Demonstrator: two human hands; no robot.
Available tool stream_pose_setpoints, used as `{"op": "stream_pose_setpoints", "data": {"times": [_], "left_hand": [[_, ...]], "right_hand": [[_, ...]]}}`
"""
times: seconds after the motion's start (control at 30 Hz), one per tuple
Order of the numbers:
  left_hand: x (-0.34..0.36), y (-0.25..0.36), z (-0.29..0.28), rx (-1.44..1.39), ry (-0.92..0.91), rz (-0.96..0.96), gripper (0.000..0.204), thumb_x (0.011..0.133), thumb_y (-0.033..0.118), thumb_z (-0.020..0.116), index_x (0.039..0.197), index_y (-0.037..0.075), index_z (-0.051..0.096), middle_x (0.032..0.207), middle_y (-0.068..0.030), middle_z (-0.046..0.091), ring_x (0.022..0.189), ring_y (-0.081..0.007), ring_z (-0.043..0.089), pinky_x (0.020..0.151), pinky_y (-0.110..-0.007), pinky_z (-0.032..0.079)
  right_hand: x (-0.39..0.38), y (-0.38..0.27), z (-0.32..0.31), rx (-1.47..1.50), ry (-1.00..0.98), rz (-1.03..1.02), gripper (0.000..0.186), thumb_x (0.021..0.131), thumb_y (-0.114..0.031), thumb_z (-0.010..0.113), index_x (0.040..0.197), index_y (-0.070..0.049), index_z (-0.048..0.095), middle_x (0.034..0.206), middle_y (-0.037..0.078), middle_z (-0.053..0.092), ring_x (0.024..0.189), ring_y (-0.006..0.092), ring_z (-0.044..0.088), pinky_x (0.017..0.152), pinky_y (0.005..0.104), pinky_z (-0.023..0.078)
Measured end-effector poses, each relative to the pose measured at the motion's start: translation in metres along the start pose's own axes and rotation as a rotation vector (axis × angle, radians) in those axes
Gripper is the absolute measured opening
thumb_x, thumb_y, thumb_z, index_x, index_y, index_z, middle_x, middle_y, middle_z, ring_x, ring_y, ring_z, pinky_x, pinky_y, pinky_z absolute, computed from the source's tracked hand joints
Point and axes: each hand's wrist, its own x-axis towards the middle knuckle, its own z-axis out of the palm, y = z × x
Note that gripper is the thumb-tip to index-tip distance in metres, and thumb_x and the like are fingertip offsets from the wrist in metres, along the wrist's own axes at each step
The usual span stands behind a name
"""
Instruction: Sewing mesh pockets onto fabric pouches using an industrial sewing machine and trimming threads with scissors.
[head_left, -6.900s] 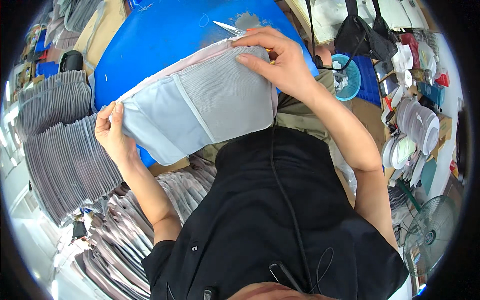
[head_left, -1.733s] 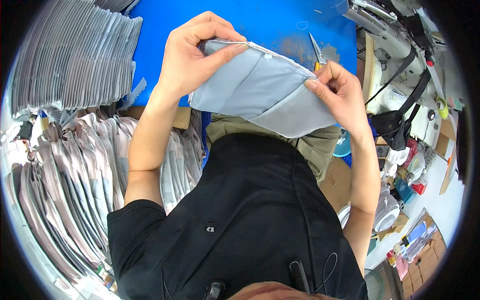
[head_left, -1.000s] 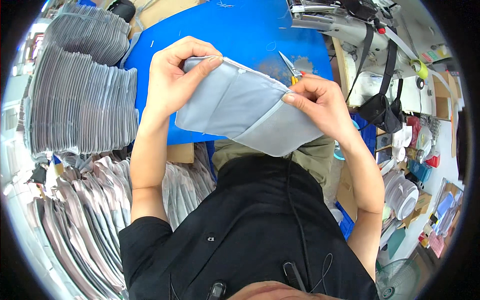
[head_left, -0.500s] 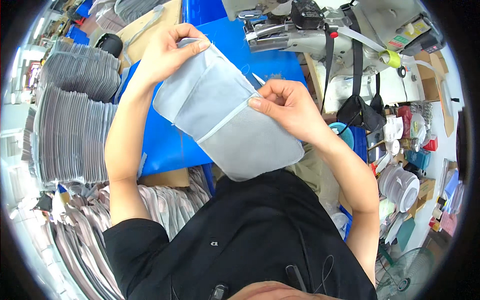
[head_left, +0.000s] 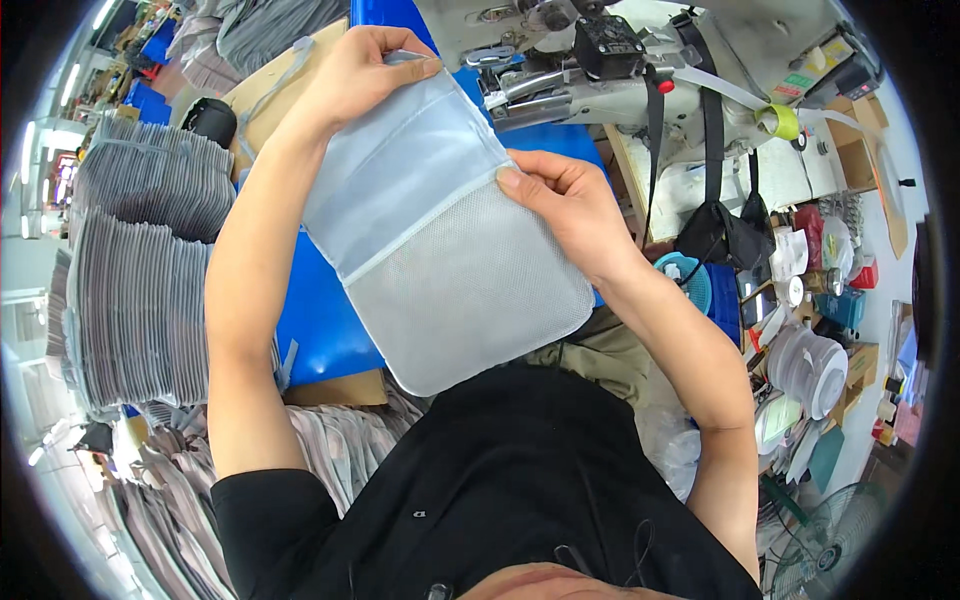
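Observation:
A grey fabric panel [head_left: 465, 285] with rounded corners hangs between my two hands, over the blue work surface [head_left: 325, 325]. Its lower part is mesh, the upper part smooth cloth, and a light binding strip crosses where they meet. My left hand [head_left: 375, 75] pinches the far edge of the panel, thumb on top. Closed on the right edge, at the end of the binding strip, is my right hand [head_left: 560, 200]. The industrial sewing machine [head_left: 570, 85] stands just beyond the panel.
Tall stacks of grey pieces [head_left: 145, 305] rise at the left. More layered fabric pieces [head_left: 345, 435] lie below the surface. On the right are a black pouch [head_left: 725, 235], a blue basket [head_left: 685, 280], white tape rolls [head_left: 810, 370] and a fan [head_left: 830, 550].
The panel has turned a little and swung lower left, its mesh part now nearer my body. My left hand has moved slightly up and right, still pinching the edge; both grips hold.

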Motion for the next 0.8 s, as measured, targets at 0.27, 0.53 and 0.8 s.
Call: {"op": "stream_pose_setpoints", "data": {"times": [0.27,0.53,0.8], "left_hand": [[0.016,-0.012,0.005,-0.075,0.006,0.014,0.025,0.09,0.019,0.08,0.108,0.002,0.077,0.091,-0.0026,0.074,0.078,-0.008,0.065,0.072,-0.026,0.054],[0.037,-0.039,-0.002,0.044,0.024,0.077,0.029,0.088,0.021,0.08,0.109,0.002,0.076,0.1,-0.0068,0.075,0.087,-0.0155,0.069,0.08,-0.031,0.055],[0.076,-0.088,-0.025,0.527,0.11,0.185,0.033,0.087,0.018,0.08,0.114,0.0,0.073,0.106,-0.0096,0.074,0.096,-0.0212,0.069,0.086,-0.034,0.054]], "right_hand": [[0.018,0.001,0.001,0.028,0.033,-0.002,0.029,0.098,-0.014,0.074,0.122,0.001,0.073,0.091,0.001,0.073,0.079,0.0034,0.062,0.071,0.0205,0.049],[0.03,0.009,-0.002,0.011,0.08,-0.078,0.03,0.097,-0.016,0.075,0.12,0.003,0.073,0.086,-0.003,0.07,0.076,0.0013,0.057,0.068,0.0196,0.046],[0.037,-0.009,-0.001,0.003,0.166,-0.085,0.025,0.096,-0.018,0.076,0.11,0.003,0.074,0.091,0.003,0.074,0.079,0.0058,0.064,0.072,0.0212,0.05]]}}
